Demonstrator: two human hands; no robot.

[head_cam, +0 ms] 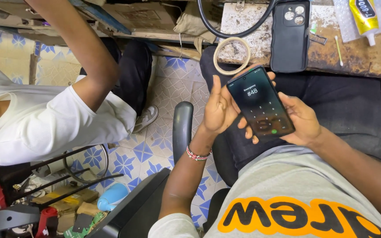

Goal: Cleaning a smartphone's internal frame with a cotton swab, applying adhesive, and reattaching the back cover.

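— Starting at the left, what do we have?

— A co-worker's arm in a white sleeve reaches up toward the cluttered shelf; not our concern. Next comes the black chair armrest, then our left hand, beaded bracelet at the wrist.

— How is that hand set?

— Curled around the left edge of the smartphone, fingers underneath, thumb lifted free and pointing up. The phone sits over our lap, just below the workbench edge, its dial pad lit.

— And the right hand?

— Cupped under the phone's right side, gripping it, thumb lying along the edge. We judge a steady two-handed cradle matters here: keep the screen tilted toward us and tap with one thumb only.

— Farther right?

— A roll of tape, a black phone case and a glue tube on the bench.
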